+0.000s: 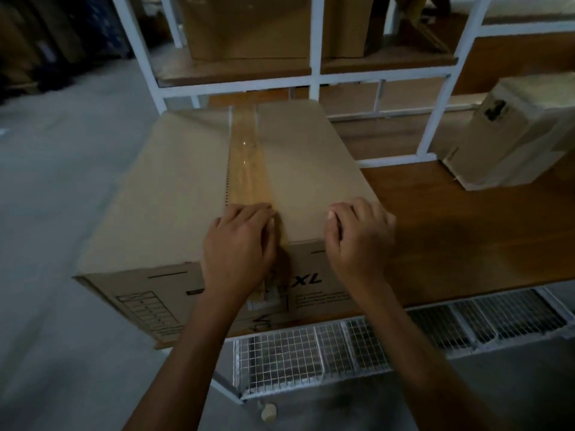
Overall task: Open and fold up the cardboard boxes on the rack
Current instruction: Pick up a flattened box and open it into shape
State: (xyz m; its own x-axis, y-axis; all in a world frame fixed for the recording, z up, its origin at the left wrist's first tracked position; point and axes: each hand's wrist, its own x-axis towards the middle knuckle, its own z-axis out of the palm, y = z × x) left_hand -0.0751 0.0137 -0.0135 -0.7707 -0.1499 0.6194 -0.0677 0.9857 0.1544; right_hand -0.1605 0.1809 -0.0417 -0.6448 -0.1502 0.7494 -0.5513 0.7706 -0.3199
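Note:
A large brown cardboard box marked "XL" sits on the wooden shelf of a white rack, its left part hanging past the shelf's end. A strip of brown tape runs along its top seam and down the front. My left hand lies at the near end of the tape, fingers curled on the top's front edge. My right hand rests on the top's near right corner, fingers bent, thumb on the flap. Whether either hand pinches tape or flap is unclear.
A smaller cardboard box stands at the shelf's right rear. More boxes sit on the upper shelf behind white rack posts. A wire-mesh tray runs below the shelf's front. Grey floor lies to the left.

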